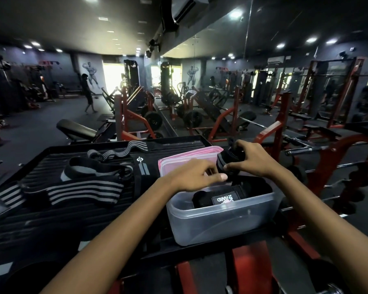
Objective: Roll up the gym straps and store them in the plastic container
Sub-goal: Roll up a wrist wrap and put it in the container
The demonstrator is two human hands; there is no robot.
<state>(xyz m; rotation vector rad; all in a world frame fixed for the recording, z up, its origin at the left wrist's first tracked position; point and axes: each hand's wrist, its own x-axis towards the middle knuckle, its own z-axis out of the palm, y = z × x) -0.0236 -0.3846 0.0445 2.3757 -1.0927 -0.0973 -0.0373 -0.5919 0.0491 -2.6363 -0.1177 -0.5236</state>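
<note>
A clear plastic container (pixel 219 221) stands on the black ribbed platform (pixel 51 219) in front of me, with a rolled black strap (pixel 219 198) bearing a white label inside. Above its far rim my right hand (pixel 251 160) grips a black rolled strap (pixel 228 159). My left hand (pixel 196 175) hovers over the container beside that roll, thumb extended, fingertips near the strap. Whether the left fingers pinch it is hidden. Several unrolled black-and-grey striped straps (pixel 79 189) lie spread on the platform to the left.
A pink lid (pixel 189 157) leans behind the container. Red-framed weight machines and benches (pixel 136 119) fill the gym beyond the platform. A barbell rack (pixel 319 149) stands close on the right. A person (pixel 88 94) walks far off at the left.
</note>
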